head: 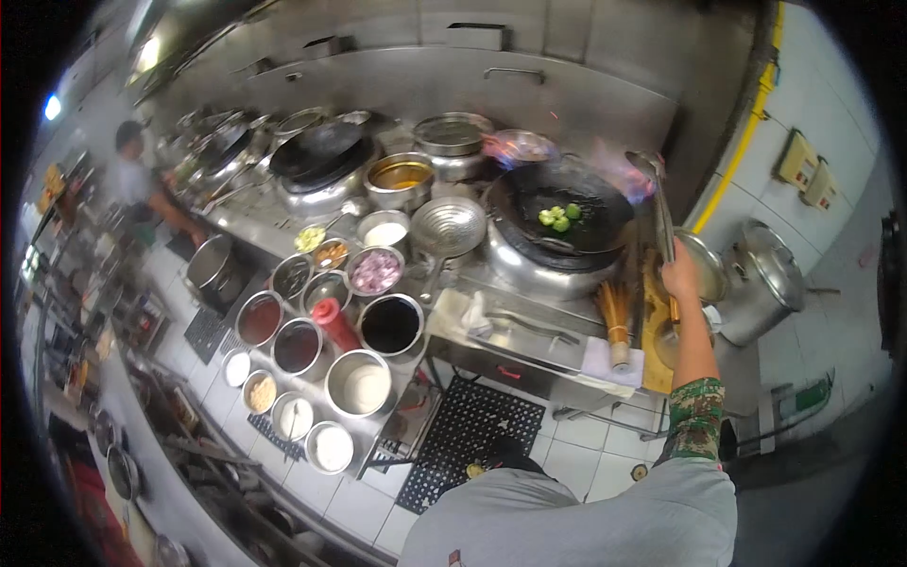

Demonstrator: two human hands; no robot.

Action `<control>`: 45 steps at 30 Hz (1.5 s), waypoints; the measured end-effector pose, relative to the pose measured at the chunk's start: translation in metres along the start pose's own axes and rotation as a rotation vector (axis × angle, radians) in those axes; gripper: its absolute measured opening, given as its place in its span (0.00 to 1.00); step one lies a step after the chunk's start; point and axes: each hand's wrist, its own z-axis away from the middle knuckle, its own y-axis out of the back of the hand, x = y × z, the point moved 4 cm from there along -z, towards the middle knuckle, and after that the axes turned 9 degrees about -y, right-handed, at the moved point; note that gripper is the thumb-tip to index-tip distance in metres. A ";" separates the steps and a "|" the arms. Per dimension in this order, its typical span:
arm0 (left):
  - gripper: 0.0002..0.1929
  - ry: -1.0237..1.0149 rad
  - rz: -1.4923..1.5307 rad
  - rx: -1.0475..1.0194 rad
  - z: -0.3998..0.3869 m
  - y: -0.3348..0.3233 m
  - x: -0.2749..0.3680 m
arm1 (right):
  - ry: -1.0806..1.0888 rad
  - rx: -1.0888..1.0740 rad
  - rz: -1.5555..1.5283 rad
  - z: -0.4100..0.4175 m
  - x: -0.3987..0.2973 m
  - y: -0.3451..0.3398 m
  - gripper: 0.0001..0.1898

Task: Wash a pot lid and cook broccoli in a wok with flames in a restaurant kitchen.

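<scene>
My right hand (680, 273) grips the handle of a long metal ladle (664, 216). Its head is raised beside the right rim of a black wok (524, 191), near the flames (641, 186). Several bright green vegetable pieces (560, 218) lie in the wok, which rests on a round steel burner stand (521, 262). Below my right forearm is a yellow board (655, 354). A bamboo wok brush (615, 319) stands to the left of that arm, its handle end on a folded cloth (595, 358). My left hand is out of view.
Sauce and ingredient pots (391, 324) crowd the cart at left, with a red squeeze bottle (333, 322) among them. A perforated strainer (448, 227) lies left of the wok, near an oil pot (399, 181). Steel stockpots (769, 276) stand right. Another person (134, 177) is at far left.
</scene>
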 end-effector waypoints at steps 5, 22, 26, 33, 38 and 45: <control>0.17 0.064 0.282 0.059 0.008 -0.088 0.015 | -0.230 -0.155 0.291 -0.012 0.042 0.011 0.33; 0.07 -0.578 0.411 -0.556 -0.106 -0.576 0.537 | -0.166 -0.384 0.297 -0.029 0.181 0.036 0.29; 0.10 -0.675 0.471 -0.618 -0.097 -0.613 0.562 | -0.135 -0.249 0.323 -0.034 0.218 0.016 0.30; 0.14 -0.711 0.481 -0.786 -0.088 -0.630 0.574 | -0.254 -0.340 0.314 -0.048 0.217 0.020 0.25; 0.13 -0.729 0.462 -0.769 -0.076 -0.624 0.597 | -0.202 -0.175 0.192 -0.059 0.180 0.034 0.23; 0.12 -0.719 0.466 -0.706 -0.079 -0.620 0.599 | -0.020 -0.169 -0.092 -0.048 0.085 0.071 0.19</control>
